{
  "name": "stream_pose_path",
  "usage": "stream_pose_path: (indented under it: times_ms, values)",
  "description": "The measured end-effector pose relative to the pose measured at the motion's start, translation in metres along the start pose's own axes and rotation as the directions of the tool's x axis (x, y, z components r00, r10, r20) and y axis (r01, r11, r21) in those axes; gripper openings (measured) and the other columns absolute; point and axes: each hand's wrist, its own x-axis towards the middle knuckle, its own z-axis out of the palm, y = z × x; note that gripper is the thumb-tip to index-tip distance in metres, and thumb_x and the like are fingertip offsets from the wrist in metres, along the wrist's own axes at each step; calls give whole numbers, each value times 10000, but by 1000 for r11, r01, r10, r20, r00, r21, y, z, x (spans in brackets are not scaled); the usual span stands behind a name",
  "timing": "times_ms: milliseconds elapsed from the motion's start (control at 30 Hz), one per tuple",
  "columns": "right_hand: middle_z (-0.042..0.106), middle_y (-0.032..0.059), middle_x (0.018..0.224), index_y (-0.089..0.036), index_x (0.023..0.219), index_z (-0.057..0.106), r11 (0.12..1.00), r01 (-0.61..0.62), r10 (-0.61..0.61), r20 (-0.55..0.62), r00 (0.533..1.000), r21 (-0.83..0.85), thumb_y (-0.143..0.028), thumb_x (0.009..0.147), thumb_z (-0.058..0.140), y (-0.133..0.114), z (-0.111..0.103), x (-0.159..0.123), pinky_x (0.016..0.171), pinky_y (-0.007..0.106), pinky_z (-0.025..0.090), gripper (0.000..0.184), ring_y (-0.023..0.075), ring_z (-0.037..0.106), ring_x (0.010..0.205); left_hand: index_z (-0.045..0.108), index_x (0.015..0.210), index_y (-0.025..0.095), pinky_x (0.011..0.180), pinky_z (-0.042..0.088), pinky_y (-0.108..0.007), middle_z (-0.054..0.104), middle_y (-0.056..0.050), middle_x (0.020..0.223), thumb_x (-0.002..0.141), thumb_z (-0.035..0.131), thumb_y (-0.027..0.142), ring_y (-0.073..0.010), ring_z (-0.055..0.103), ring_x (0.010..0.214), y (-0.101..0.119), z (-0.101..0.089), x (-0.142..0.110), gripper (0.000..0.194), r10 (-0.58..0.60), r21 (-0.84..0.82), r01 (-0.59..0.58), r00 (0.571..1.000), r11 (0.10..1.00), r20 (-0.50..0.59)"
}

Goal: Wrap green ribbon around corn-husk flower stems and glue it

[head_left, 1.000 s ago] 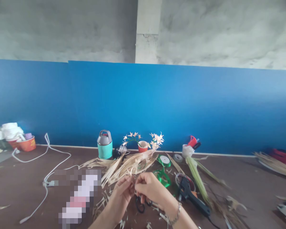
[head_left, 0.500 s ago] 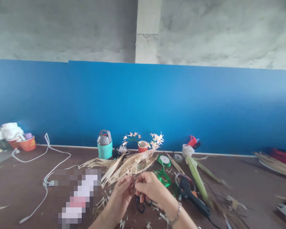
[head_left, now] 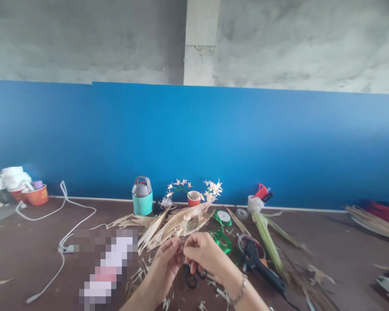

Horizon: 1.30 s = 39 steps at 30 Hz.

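My left hand [head_left: 168, 258] is closed in a pinch, with a small pale strip of dried husk [head_left: 178, 236] at its fingertips. Right beside it, almost touching, my right hand [head_left: 205, 255] has its fingers curled round a pair of scissors. The black scissor handles [head_left: 190, 280] show below the right palm; the blades are mostly hidden between the two hands. Pale husk scraps [head_left: 142, 270] lie about on the brown table [head_left: 110, 216] under and beside my hands. Just beyond my fingertips lies a heap of dried husk sheets [head_left: 178, 220].
A red cup [head_left: 194, 198] with pale husk flowers [head_left: 214, 188] stands at the back, near a teal-and-grey bottle [head_left: 142, 198]. To the right are green ribbon [head_left: 223, 218], a black glue gun [head_left: 262, 268] and green stalks [head_left: 269, 244]. A white cable [head_left: 65, 233] runs on the left.
The pale strip at my left fingertips sits a little differently, its thin ends less spread. Both hands have stayed in nearly the same place.
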Motion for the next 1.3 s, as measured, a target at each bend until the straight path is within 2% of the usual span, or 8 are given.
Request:
stream_pose_path:
  times_ms: [167, 367, 467, 567, 667, 767, 1000, 1300]
  values:
    - [569, -44, 503, -165, 573, 524, 996, 58, -59, -11, 998, -61, -140, 613, 468, -6, -8, -4, 339, 142, 274, 73, 57, 510, 355, 584, 714, 159, 510, 349, -184, 550, 34, 609, 692, 724, 306, -70, 482, 525, 2, 5, -1, 204, 43, 70, -37, 996, 997, -83]
    - [507, -58, 473, -167, 622, 548, 984, 167, -174, -113, 978, -66, -141, 671, 526, -14, -20, -7, 383, 161, 295, 60, 66, 461, 405, 554, 724, 167, 505, 326, -174, 587, 32, 654, 680, 720, 367, -54, 432, 506, -1, 7, -5, 264, 148, 338, -98, 981, 936, -125]
    - [489, -58, 554, -174, 759, 569, 943, 332, -330, -177, 927, -17, -188, 734, 543, -14, -21, -7, 446, 185, 354, 38, 74, 442, 456, 564, 724, 164, 530, 333, -185, 548, 37, 591, 714, 681, 397, -74, 444, 534, -3, 2, -5, 261, 176, 464, -132, 983, 876, -53]
    - [502, -31, 694, -190, 986, 550, 879, 477, -467, -190, 864, 5, -242, 803, 513, -13, -19, -7, 509, 212, 389, 194, 91, 459, 530, 571, 707, 158, 543, 333, -194, 527, 34, 564, 748, 640, 418, -84, 440, 545, -4, -2, -4, 272, 190, 552, -157, 982, 819, -2]
    - [519, -6, 756, -192, 949, 552, 835, 545, -548, -208, 810, -75, -226, 820, 496, -12, -16, -8, 568, 225, 399, 144, 115, 477, 621, 581, 711, 156, 531, 328, -190, 518, 38, 561, 754, 633, 414, -76, 423, 523, -3, -3, -3, 267, 201, 583, -163, 980, 796, 0]
    - [527, -12, 728, -193, 828, 533, 816, 556, -578, -223, 785, -159, -166, 782, 517, -13, -13, -11, 575, 225, 393, 57, 124, 481, 636, 583, 703, 156, 516, 324, -184, 505, 44, 543, 756, 633, 405, -73, 418, 509, -1, -1, -3, 259, 212, 593, -167, 977, 788, -6]
    - [529, -28, 658, -193, 707, 547, 805, 520, -574, -153, 804, -285, -110, 748, 508, -15, -11, -16, 568, 218, 379, 100, 123, 486, 619, 529, 752, 178, 506, 337, -182, 564, 38, 619, 730, 657, 409, -69, 426, 499, -6, -5, -1, 265, 247, 516, -196, 968, 834, -32]
    - [553, -18, 676, -200, 666, 574, 809, 522, -571, -150, 807, -271, -92, 714, 525, -19, -14, -15, 611, 231, 395, 128, 139, 512, 658, 556, 693, 171, 500, 338, -189, 495, 50, 536, 733, 638, 429, -83, 426, 491, -6, -7, -1, 274, 297, 584, -213, 954, 784, -51]
